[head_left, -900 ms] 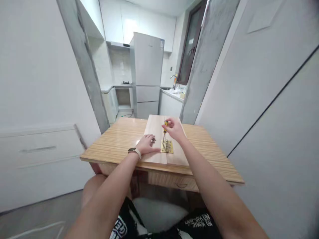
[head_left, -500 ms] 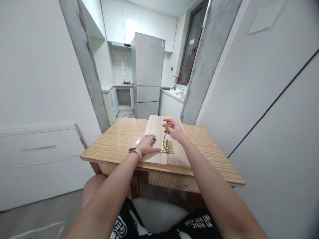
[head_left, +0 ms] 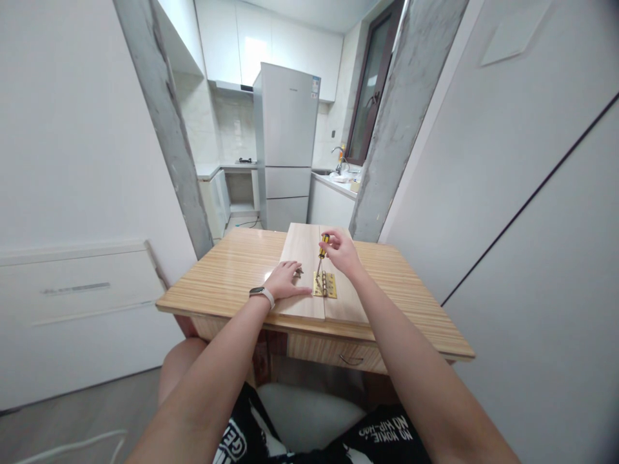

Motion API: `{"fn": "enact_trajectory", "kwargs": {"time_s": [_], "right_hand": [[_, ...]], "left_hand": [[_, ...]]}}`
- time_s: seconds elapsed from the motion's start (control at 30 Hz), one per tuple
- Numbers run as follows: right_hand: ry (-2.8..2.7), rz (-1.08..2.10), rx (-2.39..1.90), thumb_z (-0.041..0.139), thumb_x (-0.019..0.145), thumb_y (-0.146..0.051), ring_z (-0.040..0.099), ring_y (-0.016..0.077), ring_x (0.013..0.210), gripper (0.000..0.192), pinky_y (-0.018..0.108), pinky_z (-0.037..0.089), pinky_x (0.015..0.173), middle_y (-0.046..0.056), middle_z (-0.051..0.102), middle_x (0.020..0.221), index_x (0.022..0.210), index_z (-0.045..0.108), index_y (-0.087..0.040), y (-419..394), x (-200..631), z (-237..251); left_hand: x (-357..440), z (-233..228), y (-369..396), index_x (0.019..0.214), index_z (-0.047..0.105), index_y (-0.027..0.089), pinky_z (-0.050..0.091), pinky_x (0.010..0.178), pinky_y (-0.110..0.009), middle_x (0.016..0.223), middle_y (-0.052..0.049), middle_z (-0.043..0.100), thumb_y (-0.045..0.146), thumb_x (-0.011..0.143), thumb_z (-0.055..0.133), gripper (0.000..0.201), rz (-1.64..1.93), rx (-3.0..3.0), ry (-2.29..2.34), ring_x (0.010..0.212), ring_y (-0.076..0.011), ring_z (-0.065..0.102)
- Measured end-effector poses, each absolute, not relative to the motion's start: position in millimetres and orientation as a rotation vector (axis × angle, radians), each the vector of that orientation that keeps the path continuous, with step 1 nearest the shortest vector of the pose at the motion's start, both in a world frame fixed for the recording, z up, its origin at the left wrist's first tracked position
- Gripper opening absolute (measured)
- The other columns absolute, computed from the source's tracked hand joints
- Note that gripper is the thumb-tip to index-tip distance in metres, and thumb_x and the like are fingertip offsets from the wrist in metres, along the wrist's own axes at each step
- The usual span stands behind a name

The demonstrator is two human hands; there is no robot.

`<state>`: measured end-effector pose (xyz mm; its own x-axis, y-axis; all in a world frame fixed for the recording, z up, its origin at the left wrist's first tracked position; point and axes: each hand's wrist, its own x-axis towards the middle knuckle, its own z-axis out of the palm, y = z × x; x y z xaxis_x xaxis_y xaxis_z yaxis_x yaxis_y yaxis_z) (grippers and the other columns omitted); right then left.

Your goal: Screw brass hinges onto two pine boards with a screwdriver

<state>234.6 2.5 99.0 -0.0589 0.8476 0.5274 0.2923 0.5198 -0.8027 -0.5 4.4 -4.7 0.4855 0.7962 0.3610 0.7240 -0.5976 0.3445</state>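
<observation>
Your right hand pinches the screwdriver upright, tip on the brass hinge near the counter's front edge. Your left hand lies spread flat on the boards, likely steadying them

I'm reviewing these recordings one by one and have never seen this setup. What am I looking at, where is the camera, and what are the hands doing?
There is no machine here: the camera sits on a person's head, looking forward and down at their own bare arms. They sit at a wooden table with a kitchen behind. Two pale boards lie side by side on it, with a brass hinge across their seam. The right hand holds a yellow-and-black screwdriver upright, its tip down at the hinge. The left hand, with a watch on its wrist, lies flat on the left board, beside some small metal pieces too small to identify.
</observation>
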Motion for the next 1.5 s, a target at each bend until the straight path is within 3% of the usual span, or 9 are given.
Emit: {"fn": "enact_trajectory", "kwargs": {"time_s": [0.17, 0.27, 0.63, 0.97, 1.13, 1.33, 1.5], "right_hand": [[-1.593, 0.631, -1.001, 0.078, 0.079, -0.048, 0.062, 0.0148, 0.062, 0.037, 0.026, 0.054, 0.049, 0.002, 0.07, 0.089, 0.102, 0.06, -0.024, 0, 228, 101], [-1.59, 0.724, -0.952, 0.074, 0.083, -0.048, 0.065, 0.0149, 0.065, 0.038, 0.024, 0.053, 0.047, 0.003, 0.071, 0.099, 0.11, 0.059, -0.025, -2, 225, 101], [-1.692, 0.935, -0.888, 0.065, 0.091, -0.04, 0.058, 0.0091, 0.056, 0.042, 0.026, 0.05, 0.055, 0.006, 0.071, 0.104, 0.129, 0.064, -0.023, 0, 235, 108], [-1.644, 0.589, -1.033, 0.076, 0.079, -0.045, 0.064, 0.0174, 0.067, 0.035, 0.028, 0.052, 0.059, 0.0, 0.068, 0.078, 0.106, 0.067, -0.024, 3, 231, 104], [-1.604, 0.55, -1.038, 0.078, 0.079, -0.046, 0.061, 0.0148, 0.063, 0.033, 0.026, 0.049, 0.054, 0.0, 0.068, 0.084, 0.094, 0.057, -0.024, 0, 229, 104], [-1.597, 0.726, -0.941, 0.073, 0.083, -0.048, 0.059, 0.0137, 0.064, 0.039, 0.024, 0.048, 0.049, 0.0, 0.066, 0.087, 0.113, 0.063, -0.024, -1, 226, 102], [-1.638, 0.891, -0.887, 0.069, 0.086, -0.046, 0.057, 0.0103, 0.059, 0.047, 0.027, 0.05, 0.054, 0.005, 0.071, 0.1, 0.126, 0.065, -0.022, 0, 233, 103]], "left_hand": [[0, -4, 4, 0.15, 0.055, 0.018, 0.037, 0.124, -0.047, 0.153, -0.016, 0.056, 0.091, 0.07, 0.069, 0.109, 0.755, 2.577, 1.32, 0.145, -0.0364, 0.048], [0, -4, 3, 0.15, 0.055, 0.018, 0.037, 0.124, -0.048, 0.154, -0.016, 0.056, 0.091, 0.07, 0.069, 0.108, 0.753, 2.574, 1.329, 0.145, -0.0367, 0.048], [-1, -4, 3, 0.149, 0.055, 0.02, 0.037, 0.124, -0.048, 0.154, -0.015, 0.056, 0.091, 0.069, 0.069, 0.108, 0.758, 2.563, 1.323, 0.145, -0.0365, 0.048], [0, -1, 1, 0.149, 0.056, 0.021, 0.036, 0.124, -0.05, 0.154, -0.014, 0.057, 0.086, 0.071, 0.073, 0.103, 0.748, 2.551, 1.334, 0.145, -0.037, 0.048], [1, -2, 2, 0.149, 0.056, 0.02, 0.036, 0.125, -0.048, 0.153, -0.015, 0.056, 0.088, 0.069, 0.072, 0.106, 0.743, 2.554, 1.338, 0.145, -0.0366, 0.048], [1, -2, 2, 0.149, 0.055, 0.02, 0.037, 0.124, -0.048, 0.153, -0.015, 0.056, 0.088, 0.07, 0.071, 0.106, 0.74, 2.563, 1.333, 0.145, -0.0363, 0.048], [1, -2, 2, 0.149, 0.055, 0.02, 0.037, 0.124, -0.049, 0.154, -0.015, 0.056, 0.089, 0.069, 0.071, 0.107, 0.75, 2.547, 1.339, 0.145, -0.037, 0.047]]}}
